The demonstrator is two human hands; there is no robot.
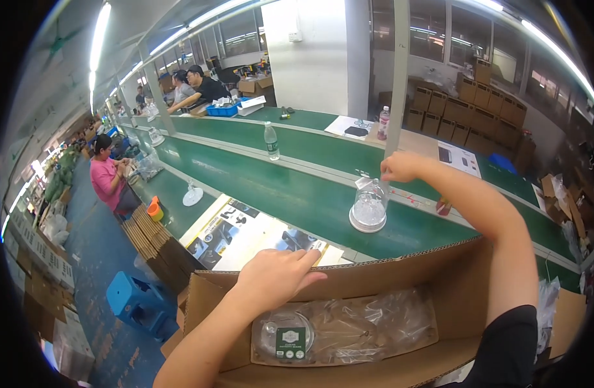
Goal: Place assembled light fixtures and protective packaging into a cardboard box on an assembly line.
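My left hand [277, 278] lies over the far wall of an open cardboard box [349, 282], fingers stretched out and thumb apart. Inside the box, a clear round container [269, 328] with a green label rests at the left, beside crumpled clear plastic bags [374, 326]. Over the belt, my right hand [403, 167] reaches out with its fingers pinched at the top of a clear dome-shaped container [369, 210]. This one has a wide round base and a small white tag [363, 183]; its base is on or just above the green conveyor belt [313, 197].
Printed sheets [245, 234] lie beyond the box. A water bottle [272, 141] stands along the belt's rail; an upright post [398, 84] rises near my right hand. An orange tape dispenser [155, 209], flattened cartons [156, 239] and a blue stool [138, 304] are left. Co-workers [107, 174] sit farther along.
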